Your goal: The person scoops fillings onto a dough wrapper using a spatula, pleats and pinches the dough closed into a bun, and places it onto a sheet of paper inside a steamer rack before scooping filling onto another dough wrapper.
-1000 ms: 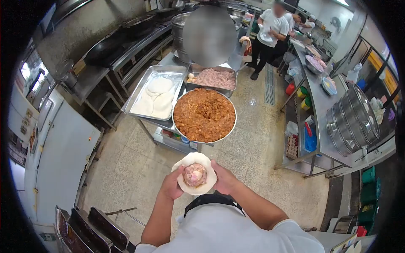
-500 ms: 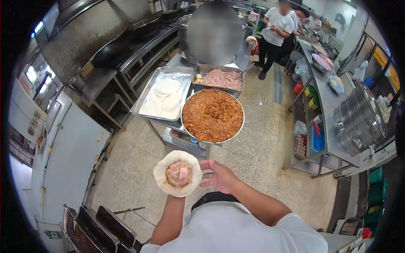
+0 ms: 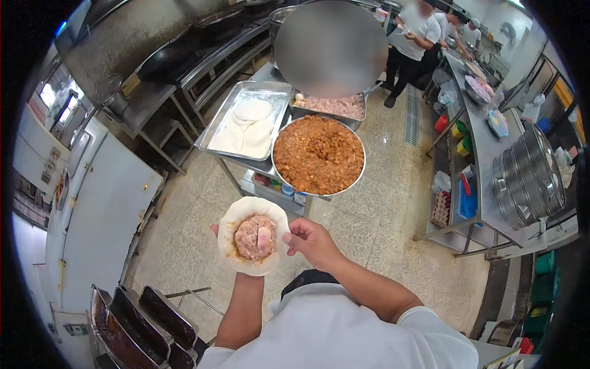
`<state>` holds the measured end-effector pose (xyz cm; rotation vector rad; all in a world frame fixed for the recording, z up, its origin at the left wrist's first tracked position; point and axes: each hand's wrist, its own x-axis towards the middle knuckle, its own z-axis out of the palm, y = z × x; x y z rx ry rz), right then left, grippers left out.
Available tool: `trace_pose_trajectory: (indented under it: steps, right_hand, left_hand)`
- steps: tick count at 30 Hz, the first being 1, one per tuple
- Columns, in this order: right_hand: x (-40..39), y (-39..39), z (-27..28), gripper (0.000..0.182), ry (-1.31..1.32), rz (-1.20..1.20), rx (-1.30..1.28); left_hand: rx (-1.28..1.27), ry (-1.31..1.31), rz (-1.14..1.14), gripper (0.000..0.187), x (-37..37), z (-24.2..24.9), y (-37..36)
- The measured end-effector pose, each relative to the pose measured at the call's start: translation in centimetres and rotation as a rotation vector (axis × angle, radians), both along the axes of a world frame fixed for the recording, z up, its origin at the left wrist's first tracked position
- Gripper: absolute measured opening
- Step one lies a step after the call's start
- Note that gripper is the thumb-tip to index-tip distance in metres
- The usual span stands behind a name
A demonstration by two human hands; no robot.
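Observation:
A round, white dough wrapper [image 3: 228, 253] lies on my left hand [image 3: 214, 229], which is under it and mostly hidden, with only a fingertip showing at the left rim. In the middle of the dough sits a mound of pinkish meat filling [image 3: 249, 238] with a paler piece on its right side. My right hand [image 3: 310, 242] pinches the right edge of the wrapper between thumb and fingers. Beyond my hands stands a round pan of reddish-brown chopped filling [image 3: 318, 157]. Left of it, a metal tray [image 3: 208, 140] holds several flat dough rounds [image 3: 253, 111].
A metal tray of pink minced meat [image 3: 335, 106] is behind the round pan, partly covered by a blurred patch. Stacked steamers [image 3: 522, 175] stand on the steel counter [image 3: 476, 147] at right. Dark metal trays [image 3: 132, 323] are at lower left. Several people work at the back.
My right hand has closed on the wrapper's right edge. The wrapper has risen slightly and moved a little left. The view has tilted, so the trays and pan sit higher and further right.

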<state>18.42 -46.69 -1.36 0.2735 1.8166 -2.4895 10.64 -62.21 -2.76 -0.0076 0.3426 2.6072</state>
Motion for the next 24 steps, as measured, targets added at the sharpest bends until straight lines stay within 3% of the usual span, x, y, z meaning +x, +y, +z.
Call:
trace_pose_trajectory:
  steps: [3,11,15,17,19,21,24]
  right_hand:
    - [-0.2,-0.1,0.2,0.018,-0.063,-0.015,0.187]
    - [-0.3,-0.3,0.5,0.023,-0.008,-0.071,0.286]
    - [-0.2,-0.4,0.2,0.027,0.039,-0.125,0.343]
    - [-0.1,-0.3,0.1,0.026,0.048,-0.137,0.364]
    - [-0.1,-0.1,0.2,0.025,0.049,-0.137,0.378]
    - [0.1,0.2,1.5,0.022,0.243,-0.193,0.818]
    - [0.3,0.6,2.4,0.020,0.403,-0.205,0.919]
  left_hand:
    - [0.074,0.084,-0.037,0.077,-0.1,-0.3,-0.2]
    - [0.111,0.160,-0.096,0.082,0.0,-0.4,-0.5]
    - [0.107,0.162,-0.104,0.082,0.1,0.3,-0.2]
    - [-0.028,0.010,0.053,0.091,0.3,1.1,0.3]
    - [0.003,0.016,0.009,0.092,0.2,1.0,0.3]
    - [0.148,0.155,-0.165,0.088,-0.1,0.3,-0.3]
    - [0.081,0.054,-0.141,0.090,0.6,1.1,-0.1]
